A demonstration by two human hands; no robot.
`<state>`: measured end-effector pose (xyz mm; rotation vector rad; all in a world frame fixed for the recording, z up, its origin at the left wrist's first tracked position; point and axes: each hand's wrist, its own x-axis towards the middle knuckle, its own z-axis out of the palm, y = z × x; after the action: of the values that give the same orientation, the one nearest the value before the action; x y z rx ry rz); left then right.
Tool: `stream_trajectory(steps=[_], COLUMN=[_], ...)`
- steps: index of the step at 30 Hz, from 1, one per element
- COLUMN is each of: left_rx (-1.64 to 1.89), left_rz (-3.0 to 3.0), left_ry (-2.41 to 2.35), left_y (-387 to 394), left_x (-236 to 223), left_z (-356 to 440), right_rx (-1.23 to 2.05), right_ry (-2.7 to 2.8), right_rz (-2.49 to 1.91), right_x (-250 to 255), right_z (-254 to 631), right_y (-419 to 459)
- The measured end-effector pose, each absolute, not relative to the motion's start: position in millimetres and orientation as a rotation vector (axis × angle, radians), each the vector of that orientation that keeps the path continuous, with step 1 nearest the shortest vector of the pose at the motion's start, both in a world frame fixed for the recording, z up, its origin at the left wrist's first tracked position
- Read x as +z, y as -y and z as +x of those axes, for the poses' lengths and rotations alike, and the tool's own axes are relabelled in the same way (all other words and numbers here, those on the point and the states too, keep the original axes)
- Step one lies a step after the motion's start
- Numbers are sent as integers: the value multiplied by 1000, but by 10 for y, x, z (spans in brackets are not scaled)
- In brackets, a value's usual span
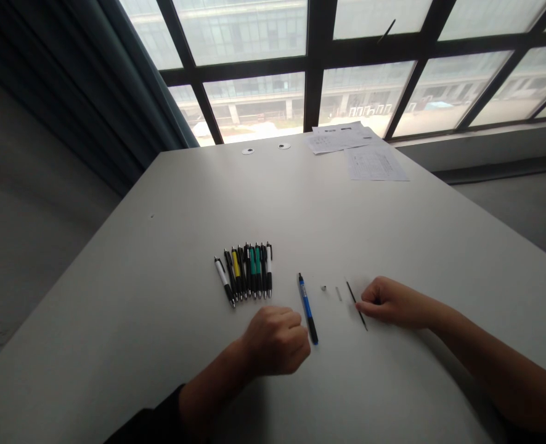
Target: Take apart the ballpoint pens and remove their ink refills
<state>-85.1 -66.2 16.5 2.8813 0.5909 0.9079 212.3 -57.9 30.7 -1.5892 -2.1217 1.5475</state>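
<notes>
My left hand is a closed fist low over the table, just left of a blue pen with a black grip; nothing shows in it. My right hand is closed, its thumb and finger on the middle of a thin dark pen refill. Between the blue pen and the refill lie a small pen tip and a thin spring. To the left, several click pens lie side by side, with white, yellow, green and black barrels. One white pen slants at the row's left end.
Printed papers lie at the far right of the white table. Two round white discs sit along its far edge. Beyond are large windows, with a dark curtain at the left.
</notes>
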Motion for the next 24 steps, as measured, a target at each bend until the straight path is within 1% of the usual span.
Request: stream_trajectory(steps=[8,16,24], left_rx=[867,884,809], left_rz=[2926,2973,3022], left_ry=[-542,-589,-551], left_y=[675,615,588], left_x=[97,88,108], left_z=[-868,-858,-880], right_rx=[1545,1503,1254], right_ry=[2136,2120,2034], right_rz=[-1576,-1579,-1601], right_x=[319,294,270], right_z=[2117,2116,2065], right_y=[579,577,585])
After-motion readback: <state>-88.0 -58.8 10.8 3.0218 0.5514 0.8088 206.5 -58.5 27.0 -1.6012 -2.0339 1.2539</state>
